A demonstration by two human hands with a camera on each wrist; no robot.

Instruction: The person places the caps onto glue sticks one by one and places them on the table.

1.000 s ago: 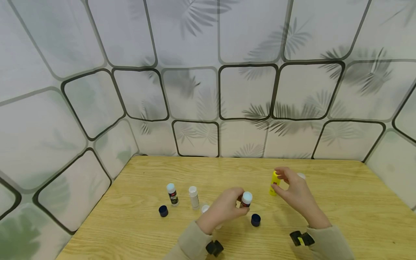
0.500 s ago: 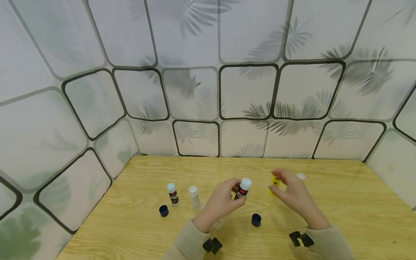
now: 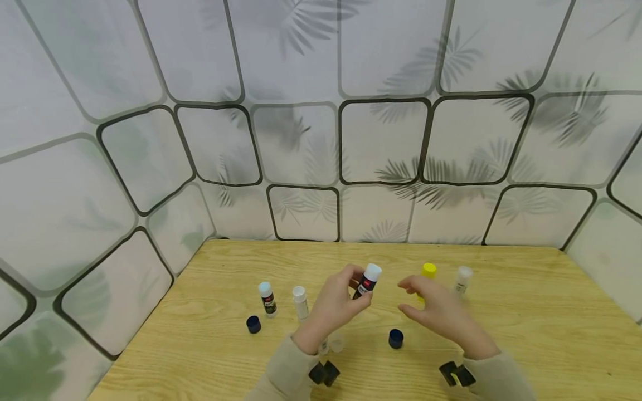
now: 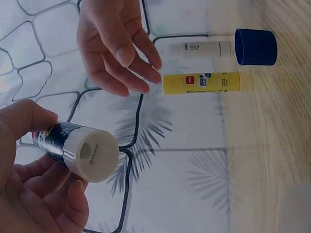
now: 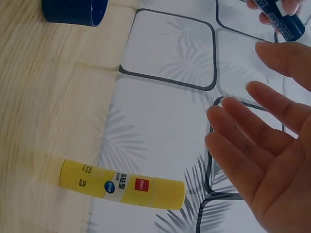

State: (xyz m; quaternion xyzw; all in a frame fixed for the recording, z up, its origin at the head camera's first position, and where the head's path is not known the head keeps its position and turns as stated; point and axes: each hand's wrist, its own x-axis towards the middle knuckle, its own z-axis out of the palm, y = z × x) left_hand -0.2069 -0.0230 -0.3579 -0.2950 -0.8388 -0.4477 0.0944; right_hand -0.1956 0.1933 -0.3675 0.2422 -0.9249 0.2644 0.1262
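In the head view my left hand (image 3: 331,306) grips a dark-labelled glue stick (image 3: 368,281), raised off the table and tilted, pale end up. Its white end, printed with a date, shows in the left wrist view. My right hand (image 3: 443,313) is in the air with fingers spread and nothing between them. Just behind it a yellow glue stick (image 3: 428,270) stands upright, its lower part covered in the head view; the right wrist view has the yellow glue stick (image 5: 121,185) apart from the fingers. A dark blue cap (image 3: 395,338) rests on the table between my hands.
Behind my right hand stands a white tube (image 3: 462,280). To the left are another dark-labelled glue stick (image 3: 268,302), a white tube (image 3: 300,302) and a dark blue cap (image 3: 253,324). Small clear pieces (image 3: 336,343) lie partly hidden by my left wrist. A patterned cloth (image 3: 301,145) backs the table.
My left hand has lifted the dark-labelled glue stick and tilted it. My right hand has let go of the yellow glue stick, left standing, and moved left and nearer.
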